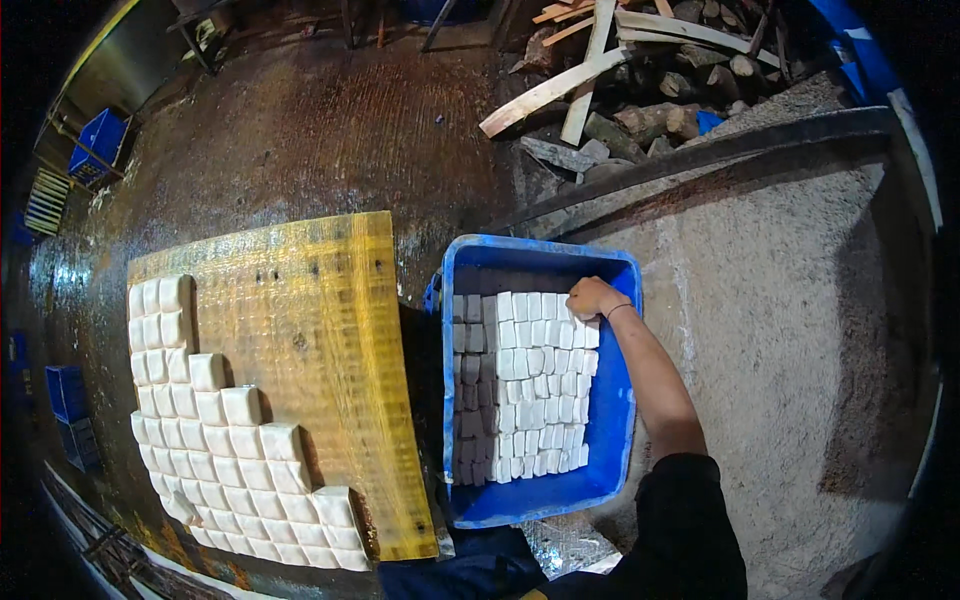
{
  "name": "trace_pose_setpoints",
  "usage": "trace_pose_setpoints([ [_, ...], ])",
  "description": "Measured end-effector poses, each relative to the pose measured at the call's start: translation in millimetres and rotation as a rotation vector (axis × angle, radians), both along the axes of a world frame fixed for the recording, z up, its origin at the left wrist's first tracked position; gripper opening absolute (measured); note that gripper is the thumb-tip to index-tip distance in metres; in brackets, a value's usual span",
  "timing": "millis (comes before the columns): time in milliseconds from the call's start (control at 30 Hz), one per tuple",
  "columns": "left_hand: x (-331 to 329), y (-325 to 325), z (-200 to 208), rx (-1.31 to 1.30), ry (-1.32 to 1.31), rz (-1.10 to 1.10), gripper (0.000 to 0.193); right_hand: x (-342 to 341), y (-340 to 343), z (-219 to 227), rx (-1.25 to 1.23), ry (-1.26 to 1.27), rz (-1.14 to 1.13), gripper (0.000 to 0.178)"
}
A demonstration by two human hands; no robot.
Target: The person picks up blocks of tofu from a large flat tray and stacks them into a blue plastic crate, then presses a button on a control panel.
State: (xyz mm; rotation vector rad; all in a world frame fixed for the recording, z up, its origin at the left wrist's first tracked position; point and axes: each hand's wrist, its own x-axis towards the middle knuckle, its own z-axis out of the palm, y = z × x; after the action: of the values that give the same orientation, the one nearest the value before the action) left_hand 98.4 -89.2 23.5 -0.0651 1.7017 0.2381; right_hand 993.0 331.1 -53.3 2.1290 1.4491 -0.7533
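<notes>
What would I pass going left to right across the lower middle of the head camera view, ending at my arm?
Blue crates → cream-white blocks → bare side of the yellow board → blue tub holding white blocks in rows → your right forearm.

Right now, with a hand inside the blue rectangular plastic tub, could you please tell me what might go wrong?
The right hand could knock or dent the closely packed white rectangular blocks beside it in the blue tub. On the flat yellow board, the outermost rounded white blocks sit along its left edge, so a bump might tip some off.
</notes>
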Motion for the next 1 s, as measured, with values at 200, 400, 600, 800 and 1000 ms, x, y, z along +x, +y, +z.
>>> trace_pose_setpoints([
  [200, -22.3, -10.0, 1.4, -0.070, -0.422, 0.491, 0.031, -43.2, 29.1, 14.7, -0.118, 0.104, 0.045, 0.036],
  [400, 23.9, 20.2, 34.4, 0.109, 0.055, -0.067, 0.041, -35.5, -4.1, 34.5, -0.119, -0.017, 0.061, 0.046],
  [600, 9.9, 15.0, 29.3, 0.085, 0.130, -0.010, 0.037, -217.1, 59.6, 193.5, 0.615, 0.450, -0.040, 0.036],
  [800, -15.8, 23.3, -1.0, 0.096, 0.086, 0.027, 0.033, -441.6, 134.0, 216.5, 0.732, 0.911, 0.207, 0.033],
  [1000, -82.1, 34.4, -19.3, 0.134, 0.050, 0.046, 0.027, -564.8, 166.4, 194.1, 0.750, 0.689, 0.340, 0.044],
])
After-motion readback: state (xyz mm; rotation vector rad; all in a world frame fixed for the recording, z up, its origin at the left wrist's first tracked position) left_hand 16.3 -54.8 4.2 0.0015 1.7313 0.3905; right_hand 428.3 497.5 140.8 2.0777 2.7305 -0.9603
